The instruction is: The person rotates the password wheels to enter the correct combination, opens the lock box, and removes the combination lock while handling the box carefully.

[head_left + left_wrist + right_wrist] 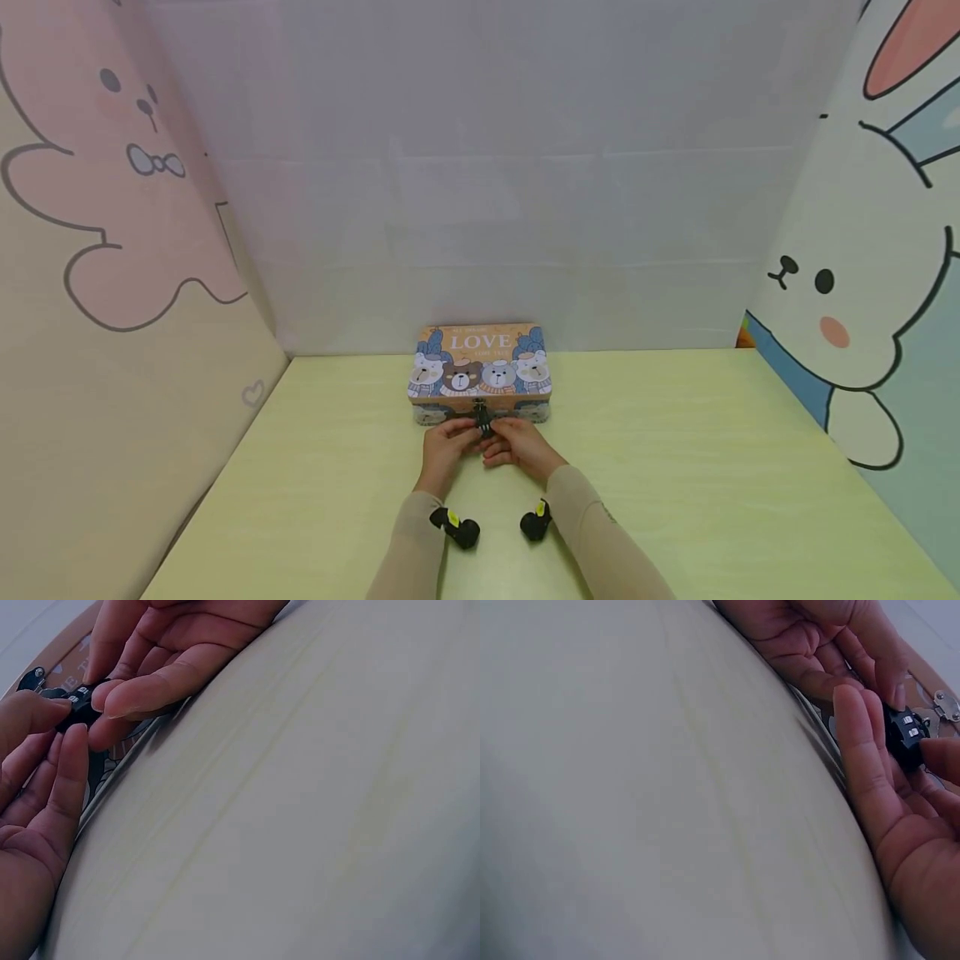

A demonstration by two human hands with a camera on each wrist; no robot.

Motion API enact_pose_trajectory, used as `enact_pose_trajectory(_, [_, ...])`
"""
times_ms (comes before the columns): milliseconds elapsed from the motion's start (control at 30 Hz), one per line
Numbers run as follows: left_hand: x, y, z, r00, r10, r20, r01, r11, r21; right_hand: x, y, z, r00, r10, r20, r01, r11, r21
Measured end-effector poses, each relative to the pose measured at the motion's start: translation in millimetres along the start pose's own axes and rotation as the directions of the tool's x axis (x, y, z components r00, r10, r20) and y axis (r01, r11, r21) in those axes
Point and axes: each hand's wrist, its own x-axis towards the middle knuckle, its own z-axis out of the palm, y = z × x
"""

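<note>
Just beside the near side of a tin box (480, 372), about in the middle: a small black lock (906, 739) with little white marks, too tiny to read. Held right between the fingertips, with the left grip (445, 450) pinching from the left and the right grip (527, 446) pinching from the right, both narrow. Close by, on the box front, a shiny metal clasp (946, 706); hooked through it by the lock or not, can't tell. Looks like the step of fiddling with the lock, with the box closed. For the next move, probably best to keep the lock still with one grip and use tiny finger moves with the other, without yanking. Farther out, bears and the word LOVE on the box top, a pale yellow bench (675, 467) underneath, a white wall (495, 183) at the far side, and a big rabbit picture (862, 308) on the right.
</note>
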Motion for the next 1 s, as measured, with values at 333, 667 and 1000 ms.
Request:
enact_pose_trajectory(333, [-2.1,3.8,2.0,1.000,0.009,0.022,-0.008,0.999,-0.034,-1.4,-0.6,-0.2,1.000,-0.008,-0.009,0.008,1.000,0.017])
enact_pose_trajectory(667, [7.6,-5.0,3.0,1.000,-0.030,-0.003,0.030,1.000,-0.009,-1.0,0.4,-2.3,0.998,-0.061,0.000,0.061,0.998,0.003])
enact_pose_trajectory(1000, [6.5,-5.0,1.6,0.999,-0.030,0.020,0.030,1.000,0.000,1.3,1.0,1.1,0.999,-0.003,-0.046,0.004,1.000,0.015])
